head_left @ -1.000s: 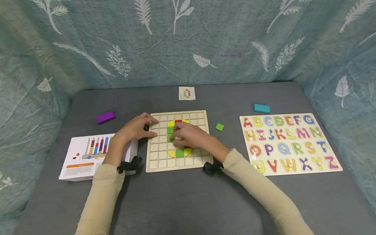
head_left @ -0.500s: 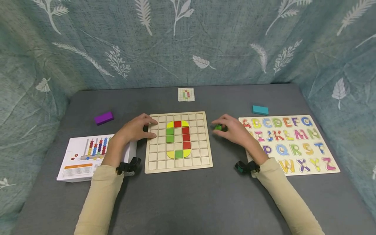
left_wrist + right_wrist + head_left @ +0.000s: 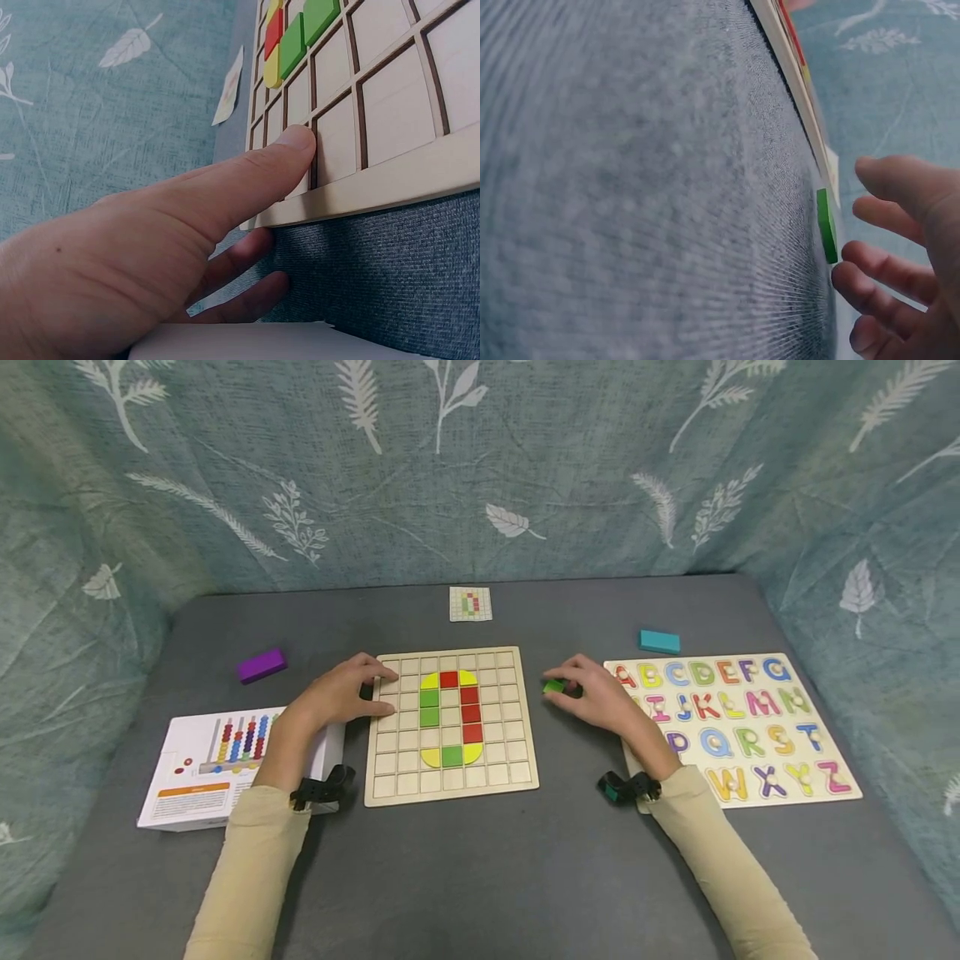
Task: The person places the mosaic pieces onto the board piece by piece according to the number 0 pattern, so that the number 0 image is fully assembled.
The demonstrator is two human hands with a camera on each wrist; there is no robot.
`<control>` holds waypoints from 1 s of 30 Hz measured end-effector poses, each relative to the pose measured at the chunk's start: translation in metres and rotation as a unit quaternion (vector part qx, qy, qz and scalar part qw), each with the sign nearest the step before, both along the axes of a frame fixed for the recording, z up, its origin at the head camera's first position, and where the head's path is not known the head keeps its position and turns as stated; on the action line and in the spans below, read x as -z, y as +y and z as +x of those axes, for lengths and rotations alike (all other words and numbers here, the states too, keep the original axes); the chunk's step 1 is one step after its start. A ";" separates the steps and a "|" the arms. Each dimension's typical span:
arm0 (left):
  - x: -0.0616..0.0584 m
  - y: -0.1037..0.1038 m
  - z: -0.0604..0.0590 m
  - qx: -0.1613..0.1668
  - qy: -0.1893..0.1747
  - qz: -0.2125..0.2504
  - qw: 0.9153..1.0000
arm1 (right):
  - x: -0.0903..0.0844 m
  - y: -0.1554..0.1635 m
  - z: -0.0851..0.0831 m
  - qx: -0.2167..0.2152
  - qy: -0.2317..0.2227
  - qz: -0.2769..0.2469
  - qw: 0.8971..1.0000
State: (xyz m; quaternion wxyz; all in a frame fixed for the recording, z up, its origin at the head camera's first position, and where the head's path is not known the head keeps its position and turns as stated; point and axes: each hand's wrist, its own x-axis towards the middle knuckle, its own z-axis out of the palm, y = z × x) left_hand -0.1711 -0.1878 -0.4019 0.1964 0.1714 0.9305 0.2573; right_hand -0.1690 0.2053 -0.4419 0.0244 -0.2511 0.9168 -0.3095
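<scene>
Fingers (image 3: 870,277) of the right hand (image 3: 600,697) curl at a green square tile (image 3: 554,687), their tips touching it where it lies flat on the grey bench (image 3: 480,877), between the wooden grid board (image 3: 450,781) and the alphabet puzzle (image 3: 750,727); whether they pinch it cannot be told. The left hand (image 3: 337,693) rests at the grid board's left edge, thumb (image 3: 289,150) laid straight on its frame, fingers relaxed beneath.

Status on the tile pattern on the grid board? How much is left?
Mostly done: the tile ring on the grid board has one gap, left column below the two greens. In hand: right hand at the loose green tile beside the board; left hand steadies the edge. Left: seat that tile.
</scene>
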 end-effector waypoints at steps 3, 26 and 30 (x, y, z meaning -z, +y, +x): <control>-0.001 0.000 0.000 0.000 0.000 0.000 1.000 | 0.001 0.000 -0.001 -0.004 -0.002 0.010 1.000; -0.001 0.001 0.002 -0.005 0.002 -0.008 1.000 | 0.006 -0.005 -0.003 -0.015 0.016 0.038 0.999; 0.000 0.001 0.001 -0.005 0.002 -0.010 1.000 | 0.005 -0.007 -0.005 -0.009 0.020 0.012 1.000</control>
